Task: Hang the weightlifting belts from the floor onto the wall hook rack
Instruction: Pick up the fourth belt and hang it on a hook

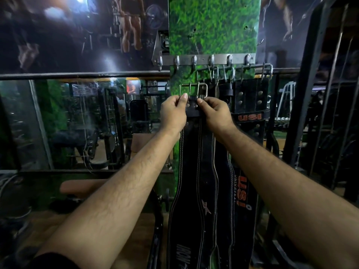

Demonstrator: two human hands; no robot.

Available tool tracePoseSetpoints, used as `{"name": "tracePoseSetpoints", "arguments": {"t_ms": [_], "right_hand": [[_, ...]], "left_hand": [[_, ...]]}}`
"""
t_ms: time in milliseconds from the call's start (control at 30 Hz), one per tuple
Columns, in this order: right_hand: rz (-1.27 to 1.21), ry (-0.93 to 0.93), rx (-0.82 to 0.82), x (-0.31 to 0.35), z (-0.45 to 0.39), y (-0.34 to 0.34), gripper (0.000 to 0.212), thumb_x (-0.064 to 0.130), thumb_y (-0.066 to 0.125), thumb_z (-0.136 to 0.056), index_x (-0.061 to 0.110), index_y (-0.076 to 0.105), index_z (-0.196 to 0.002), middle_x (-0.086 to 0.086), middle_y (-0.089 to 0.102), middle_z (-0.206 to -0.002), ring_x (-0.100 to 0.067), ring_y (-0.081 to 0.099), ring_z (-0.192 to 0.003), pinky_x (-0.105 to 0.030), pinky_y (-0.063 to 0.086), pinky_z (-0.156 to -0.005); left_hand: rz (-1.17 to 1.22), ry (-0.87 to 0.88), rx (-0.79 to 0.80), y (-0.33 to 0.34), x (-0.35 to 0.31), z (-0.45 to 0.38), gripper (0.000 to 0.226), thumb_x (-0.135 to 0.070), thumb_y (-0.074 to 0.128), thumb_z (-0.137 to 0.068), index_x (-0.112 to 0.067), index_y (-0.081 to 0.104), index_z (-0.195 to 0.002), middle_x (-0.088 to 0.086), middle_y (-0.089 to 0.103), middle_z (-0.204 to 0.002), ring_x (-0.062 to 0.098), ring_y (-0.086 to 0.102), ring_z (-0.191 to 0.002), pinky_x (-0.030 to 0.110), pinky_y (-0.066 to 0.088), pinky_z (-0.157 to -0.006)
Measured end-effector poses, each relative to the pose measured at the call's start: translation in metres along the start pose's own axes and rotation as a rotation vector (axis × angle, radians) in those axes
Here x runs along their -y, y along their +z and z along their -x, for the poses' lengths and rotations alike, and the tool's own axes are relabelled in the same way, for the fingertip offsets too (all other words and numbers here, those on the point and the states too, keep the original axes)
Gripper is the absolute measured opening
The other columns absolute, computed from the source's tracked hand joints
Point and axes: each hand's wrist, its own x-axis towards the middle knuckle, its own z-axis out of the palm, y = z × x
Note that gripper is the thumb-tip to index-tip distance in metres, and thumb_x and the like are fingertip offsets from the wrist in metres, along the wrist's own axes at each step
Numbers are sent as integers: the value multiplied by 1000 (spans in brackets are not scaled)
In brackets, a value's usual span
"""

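A steel hook rack [204, 59] with several hooks is screwed across a green grass-print pillar. I hold a black weightlifting belt [191, 171] upright in front of the pillar, its metal buckle [193, 90] just below the rack's hooks. My left hand [173, 114] pinches the belt's top at the buckle's left side. My right hand [214, 113] pinches it at the right side. Behind it, other black belts hang from hooks on the right, one marked USI [250, 117].
A brown padded bench [81, 186] stands low on the left. A mirror and dark railing [83, 74] run along the left wall. Black metal gym frames [314, 94] rise on the right. The rack's leftmost hooks [168, 62] carry nothing.
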Motion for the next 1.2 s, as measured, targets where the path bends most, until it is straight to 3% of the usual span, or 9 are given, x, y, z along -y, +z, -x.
{"name": "tracePoseSetpoints", "arguments": {"t_ms": [100, 167, 233, 433, 600, 800, 900, 1067, 1200], "right_hand": [[53, 40, -46, 8, -24, 7, 28, 29, 62, -100, 17, 65, -74, 1, 64, -67, -15, 61, -60, -34, 55, -57], [73, 88, -72, 14, -39, 10, 32, 33, 62, -99, 18, 62, -70, -1, 64, -67, -26, 66, -66, -50, 62, -64], [123, 116, -91, 18, -55, 13, 37, 35, 62, -98, 17, 60, -66, 0, 64, -65, -28, 67, -67, -55, 62, -69], [190, 219, -144, 28, -97, 18, 31, 43, 61, -95, 14, 73, -93, -6, 76, -91, -28, 73, -85, -41, 62, -81], [212, 308, -187, 27, -119, 20, 38, 46, 65, -91, 13, 74, -108, -10, 76, -105, -31, 73, -94, -43, 61, -89], [327, 382, -196, 22, -131, 19, 42, 44, 65, -94, 9, 67, -117, -11, 71, -112, -29, 69, -94, -38, 59, -87], [412, 376, -196, 20, -125, 21, 42, 46, 65, -94, 9, 67, -115, -9, 68, -103, -25, 65, -82, -26, 48, -68], [371, 263, -266, 8, -102, 26, 34, 49, 64, -92, 21, 66, -112, -5, 72, -112, -28, 68, -103, -33, 55, -85], [146, 118, -316, -10, -76, 34, 39, 46, 66, -91, 23, 60, -123, 1, 70, -114, -21, 67, -106, -42, 54, -98]], "left_hand": [[-114, 64, -15, 6, -7, -25, 35, -35, 56, -101, -8, 65, -81, -2, 61, -70, 10, 53, -59, 22, 43, -49], [-158, 67, -20, 12, -14, -41, 38, -34, 55, -102, -13, 60, -71, -7, 55, -64, 7, 49, -52, 19, 40, -42], [-156, 44, -47, 17, -18, -57, 45, -33, 53, -103, -18, 49, -61, -7, 47, -59, 6, 43, -49, 18, 36, -39], [-98, -27, -81, 32, -23, -102, 53, -33, 57, -101, -20, 37, -53, -6, 37, -52, 11, 35, -48, 20, 30, -43], [-58, -142, -129, 43, -19, -129, 42, -35, 65, -94, -16, 55, -58, 0, 60, -65, 19, 56, -60, 28, 48, -59], [-31, -229, -136, 51, -4, -137, 41, -33, 73, -88, -16, 56, -55, 2, 63, -70, 19, 56, -59, 24, 43, -59], [-27, -252, -127, 49, 3, -132, 33, -36, 71, -90, -18, 63, -63, 1, 61, -73, 16, 53, -59, 22, 42, -60], [75, -258, -37, 40, 12, -119, 29, -38, 61, -97, -19, 66, -76, -2, 67, -81, 16, 63, -79, 29, 53, -75], [161, -259, 91, 30, 13, -100, 29, -34, 56, -100, -13, 70, -114, 3, 73, -111, 18, 68, -105, 36, 55, -95]]}}
